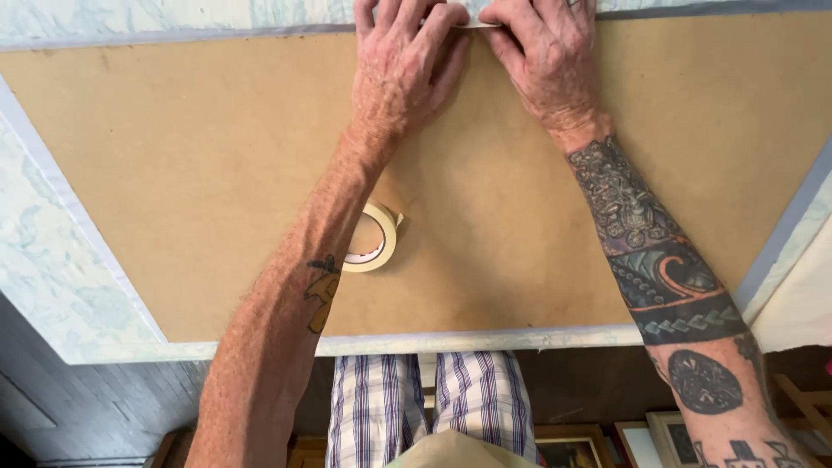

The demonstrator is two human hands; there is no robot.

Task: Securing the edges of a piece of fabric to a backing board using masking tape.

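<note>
A pale strip of tape [475, 25] is pressed down at the brown board's [217, 173] far edge, at twelve o'clock, by the left hand [407, 65] and right hand [542, 56], fingers flat; it seems pinched between them. A tape roll [379, 238] lies on the board, partly hidden by the left forearm.

board [199, 173] plain brown | tape roll [374, 239] cream | fabric [52, 260] pale blue marbled | shorts [381, 407] purple-white plaid

Both arms are stretched forward to the top centre of the frame. The left hand [406, 65] is laid flat, palm down, fingers bent. The right hand [544, 54] is set beside it, fingertips nearly touching.
</note>
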